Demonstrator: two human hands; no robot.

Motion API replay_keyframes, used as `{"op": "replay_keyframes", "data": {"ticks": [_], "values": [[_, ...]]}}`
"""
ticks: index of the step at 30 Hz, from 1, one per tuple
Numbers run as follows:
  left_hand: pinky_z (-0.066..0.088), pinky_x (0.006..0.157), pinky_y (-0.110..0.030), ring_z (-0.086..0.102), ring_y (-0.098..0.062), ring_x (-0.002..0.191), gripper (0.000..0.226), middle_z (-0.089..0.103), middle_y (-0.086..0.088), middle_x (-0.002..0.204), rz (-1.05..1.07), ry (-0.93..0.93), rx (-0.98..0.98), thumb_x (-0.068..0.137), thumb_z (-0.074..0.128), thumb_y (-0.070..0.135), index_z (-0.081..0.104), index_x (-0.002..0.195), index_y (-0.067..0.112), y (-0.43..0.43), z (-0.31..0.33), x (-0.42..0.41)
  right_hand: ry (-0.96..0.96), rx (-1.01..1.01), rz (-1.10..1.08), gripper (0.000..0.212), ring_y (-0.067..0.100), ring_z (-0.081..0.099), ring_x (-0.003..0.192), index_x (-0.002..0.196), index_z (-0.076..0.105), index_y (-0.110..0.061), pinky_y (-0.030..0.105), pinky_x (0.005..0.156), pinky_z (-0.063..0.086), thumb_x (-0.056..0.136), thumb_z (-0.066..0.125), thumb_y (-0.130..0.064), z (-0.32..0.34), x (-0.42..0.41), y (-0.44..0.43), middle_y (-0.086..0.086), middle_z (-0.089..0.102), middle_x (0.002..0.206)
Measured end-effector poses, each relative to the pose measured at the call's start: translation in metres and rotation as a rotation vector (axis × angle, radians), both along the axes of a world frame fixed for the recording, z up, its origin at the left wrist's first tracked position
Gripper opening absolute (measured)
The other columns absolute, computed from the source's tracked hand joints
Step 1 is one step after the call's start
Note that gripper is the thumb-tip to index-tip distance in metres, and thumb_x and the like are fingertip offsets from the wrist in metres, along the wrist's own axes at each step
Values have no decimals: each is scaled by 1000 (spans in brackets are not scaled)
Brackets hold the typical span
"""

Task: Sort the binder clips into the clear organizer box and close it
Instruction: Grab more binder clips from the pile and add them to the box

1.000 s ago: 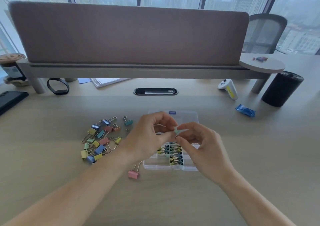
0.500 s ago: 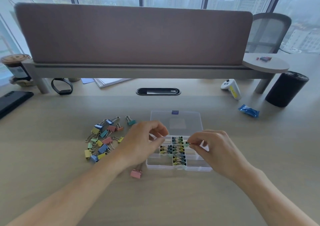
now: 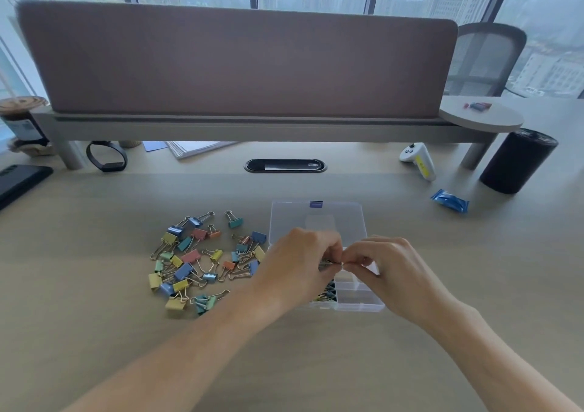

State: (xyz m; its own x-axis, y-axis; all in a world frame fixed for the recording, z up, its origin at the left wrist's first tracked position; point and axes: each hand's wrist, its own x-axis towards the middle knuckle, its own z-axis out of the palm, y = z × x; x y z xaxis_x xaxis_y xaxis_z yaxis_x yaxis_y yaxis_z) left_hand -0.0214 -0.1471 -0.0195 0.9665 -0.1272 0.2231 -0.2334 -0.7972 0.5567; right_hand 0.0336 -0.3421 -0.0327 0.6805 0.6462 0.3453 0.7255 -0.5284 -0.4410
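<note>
The clear organizer box (image 3: 358,304) lies on the desk with its lid (image 3: 316,220) folded open behind it. Several clips with gold wire handles fill its middle compartments, and my hands partly hide them. My left hand (image 3: 295,269) and my right hand (image 3: 390,264) meet over the box. Their fingertips pinch a small binder clip (image 3: 337,263) between them; only its gold wire shows. A loose pile of pastel binder clips (image 3: 196,261) is spread on the desk left of the box.
A blue packet (image 3: 450,200), a white controller (image 3: 418,160) and a black cylinder (image 3: 518,162) sit at the back right. A black wristband (image 3: 106,156), papers (image 3: 192,147) and a dark phone (image 3: 19,180) lie at the back left under the divider shelf (image 3: 252,128).
Both hands came down from above the box, and the fingertips now meet over its compartments. My left hand shifted right, uncovering more loose clips beside the box.
</note>
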Motion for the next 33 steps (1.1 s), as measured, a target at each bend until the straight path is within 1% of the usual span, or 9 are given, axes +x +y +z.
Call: {"op": "replay_keyframes", "data": {"ticks": [5,9,11,15,19,24,27,30,33], "values": [[59,74,-36,68,-10,83,8,73,11,86,2,-59,75,91,69,24,67,96,30,-4,3,1,48,71,-80,15,-5,62,82,87,77,-26,4,72,43,87,83,-12,-2,-4,1,-20,69,78],[59,75,-36,68,-10,87,9,73,11,88,10,-35,65,90,67,22,71,95,30,-6,2,2,137,78,-164,22,-6,62,88,77,76,-35,5,72,42,86,85,-16,-1,-7,3,-21,69,77],[59,75,-37,68,-10,85,10,72,11,86,26,-9,39,88,67,21,72,93,28,-8,2,4,193,51,-212,23,-11,59,90,77,75,-40,4,72,42,87,84,-20,2,-7,5,-19,69,78],[59,74,-34,68,-12,83,13,72,9,85,41,65,5,83,69,15,74,89,25,-12,6,9,280,-17,-261,20,-23,53,88,78,77,-36,1,75,42,84,84,-19,10,-5,10,-19,69,78],[57,69,-32,65,-17,77,13,67,6,81,62,150,-21,77,75,13,69,83,22,-16,9,17,280,-17,-278,24,-18,54,91,75,75,-35,3,75,42,79,85,-13,9,-5,14,-16,71,77],[58,71,-36,65,-18,78,15,67,5,83,38,170,-34,76,77,13,68,85,21,-15,7,20,287,9,-280,34,-24,54,89,72,68,-41,0,75,41,78,86,-13,6,-7,14,-21,68,77],[59,75,-39,66,-17,80,16,69,6,84,17,172,-61,76,75,11,70,88,20,-11,5,19,282,-6,-282,31,-18,57,85,71,68,-38,5,73,44,75,88,-15,5,-4,14,-17,68,74],[60,75,-38,67,-16,79,16,70,6,82,10,171,-94,76,70,11,71,88,21,-10,4,18,311,-32,-277,22,-3,62,74,71,72,-26,12,67,48,69,94,-22,8,2,16,-11,70,72],[60,72,-40,67,-18,77,15,69,5,80,21,150,-98,76,66,11,69,86,22,-12,3,16,334,-91,-270,22,4,65,74,74,72,-23,17,67,51,67,94,-23,13,7,21,-8,72,74]]}}
